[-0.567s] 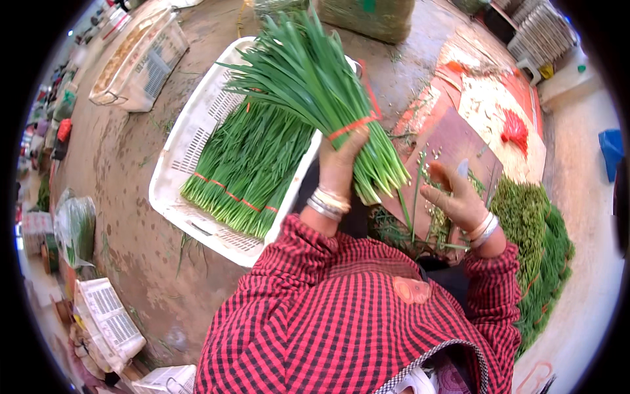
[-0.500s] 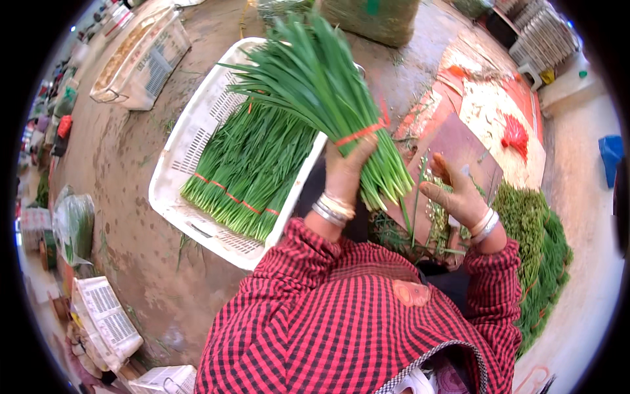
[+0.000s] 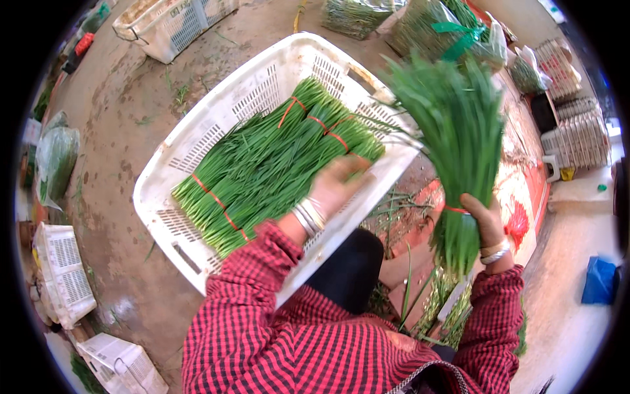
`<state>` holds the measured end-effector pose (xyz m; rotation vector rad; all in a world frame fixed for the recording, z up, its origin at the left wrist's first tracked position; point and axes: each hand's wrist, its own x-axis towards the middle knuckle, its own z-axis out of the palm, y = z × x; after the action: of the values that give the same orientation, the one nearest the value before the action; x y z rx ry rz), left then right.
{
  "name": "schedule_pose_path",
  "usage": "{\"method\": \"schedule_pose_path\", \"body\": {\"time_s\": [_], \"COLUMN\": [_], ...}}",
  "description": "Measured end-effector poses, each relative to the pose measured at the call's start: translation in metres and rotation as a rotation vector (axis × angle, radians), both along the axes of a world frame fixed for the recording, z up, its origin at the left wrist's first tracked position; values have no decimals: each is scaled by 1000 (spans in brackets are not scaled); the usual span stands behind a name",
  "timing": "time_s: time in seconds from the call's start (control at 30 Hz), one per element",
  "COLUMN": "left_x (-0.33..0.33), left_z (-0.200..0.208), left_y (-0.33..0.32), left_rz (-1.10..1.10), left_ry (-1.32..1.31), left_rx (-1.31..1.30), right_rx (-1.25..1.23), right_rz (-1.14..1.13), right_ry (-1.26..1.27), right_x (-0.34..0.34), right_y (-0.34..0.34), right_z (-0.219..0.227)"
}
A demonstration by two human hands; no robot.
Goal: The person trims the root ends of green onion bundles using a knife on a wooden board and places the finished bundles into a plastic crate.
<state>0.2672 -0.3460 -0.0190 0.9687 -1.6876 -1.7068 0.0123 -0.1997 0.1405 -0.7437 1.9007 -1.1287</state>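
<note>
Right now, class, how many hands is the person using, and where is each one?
2: the left hand over the bundled greens in the white crate; the right hand gripping an upright bunch.

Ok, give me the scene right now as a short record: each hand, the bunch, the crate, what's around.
left hand: open, blurred, over the near end of the tied green bunches in the crate
right hand: gripping a bunch of chives at its red band, leaves up, held right of the crate
crate: white plastic crate, bunches lying side by side with red bands
surroundings: bare ground, bagged greens beyond the crate, stacked white baskets at right
</note>
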Motion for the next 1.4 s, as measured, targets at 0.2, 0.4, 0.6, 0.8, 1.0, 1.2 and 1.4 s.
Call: {"method": "schedule_pose_path", "body": {"time_s": [0.2, 0.4, 0.6, 0.8, 1.0, 1.2, 1.4], "left_x": [22, -6, -17, -30, -53, -40, -18], "left_z": [-112, -147, -159, -139, -188, -191, -160], "left_y": [-177, -263, -253, -222, -198, -204, -207], "left_rz": [407, 257, 183, 101, 535, 550, 586], "left_ry": [-506, -770, -875, -799, -228, -756, -504], "left_rx": [-425, -245, -288, -210, -332, -590, -897], "right_rx": [-235, -181, -224, -595, 109, -93, -74], "right_rz": [-52, 149, 526, 1233, 1267, 1290, 1242], "right_ry": [127, 387, 573, 1122, 1586, 1148, 908], "right_x": [-68, -53, 56, 142, 189, 137, 79], "right_y": [-84, -190, -290, -363, -390, -317, -227], "right_z": [27, 52, 33, -40, -189, -204, -148]}}
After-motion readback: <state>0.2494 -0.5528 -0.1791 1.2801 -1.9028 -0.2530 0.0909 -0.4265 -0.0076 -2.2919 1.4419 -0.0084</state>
